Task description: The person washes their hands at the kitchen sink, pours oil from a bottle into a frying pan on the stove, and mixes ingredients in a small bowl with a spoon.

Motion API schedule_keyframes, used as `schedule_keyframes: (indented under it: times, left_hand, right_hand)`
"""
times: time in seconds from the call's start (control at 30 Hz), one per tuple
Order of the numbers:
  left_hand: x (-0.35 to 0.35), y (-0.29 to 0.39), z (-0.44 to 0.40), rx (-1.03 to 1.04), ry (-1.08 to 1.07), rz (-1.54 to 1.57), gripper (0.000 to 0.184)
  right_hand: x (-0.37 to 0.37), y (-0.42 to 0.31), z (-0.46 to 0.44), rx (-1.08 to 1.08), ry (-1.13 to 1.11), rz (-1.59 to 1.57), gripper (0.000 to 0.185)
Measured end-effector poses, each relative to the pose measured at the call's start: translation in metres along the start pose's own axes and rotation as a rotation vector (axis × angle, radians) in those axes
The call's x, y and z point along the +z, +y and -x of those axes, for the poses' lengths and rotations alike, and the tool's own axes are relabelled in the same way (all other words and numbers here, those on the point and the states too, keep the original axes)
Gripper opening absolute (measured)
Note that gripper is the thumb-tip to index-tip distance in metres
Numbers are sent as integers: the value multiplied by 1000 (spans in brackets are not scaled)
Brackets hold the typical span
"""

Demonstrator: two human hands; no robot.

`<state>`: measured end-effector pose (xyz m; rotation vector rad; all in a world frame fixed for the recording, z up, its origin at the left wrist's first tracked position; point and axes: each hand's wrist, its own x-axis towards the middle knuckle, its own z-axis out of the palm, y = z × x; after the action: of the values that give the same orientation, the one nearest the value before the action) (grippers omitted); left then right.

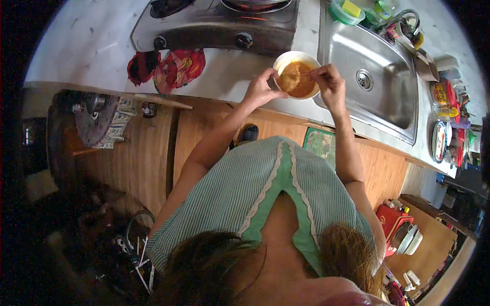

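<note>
A white bowl (280, 61) with an orange-yellow mixture (297, 79) in it sits at the counter's front edge, between the stove and the sink. My left hand (261, 92) grips the bowl's left side, its thumb and fingers against the wall. Over the right rim, my right hand (331, 86) is closed in a pinch, fingertips above the mixture. Whatever those fingers hold, if anything, is too small or hidden to make out.
Behind the bowl stands a gas stove (214, 25) with a pan (255, 4) on it. Red cloths or pot holders (179, 69) lie left on the counter. To the right is a steel sink (367, 109), with a green tub (347, 19) and sponge at its back corner. Jars and packets (446, 102) line the far right.
</note>
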<state>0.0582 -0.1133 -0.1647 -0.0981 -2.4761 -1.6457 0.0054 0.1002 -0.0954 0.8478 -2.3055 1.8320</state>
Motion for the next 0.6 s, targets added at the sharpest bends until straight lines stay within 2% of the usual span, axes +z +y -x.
schedule_keyframes:
  times: [0.13,0.23,0.33,0.43,0.6]
  left_hand:
    - [6,-2,2,-51,46,62,68]
    - [4,-4,1,-36,26,20,70]
    - [1,-3,1,-24,14,-12,71]
    - [1,-2,-1,7,29,-19,72]
    - [1,1,1,-68,-2,14,74]
  right_hand:
    - [-21,-25,4,86,-22,13,8]
    - [-18,-23,7,52,-104,137,8]
    - [-11,0,-2,-28,61,296,10]
    - [-9,3,-9,-109,103,349,9]
    - [-15,-21,7,-27,101,487,8]
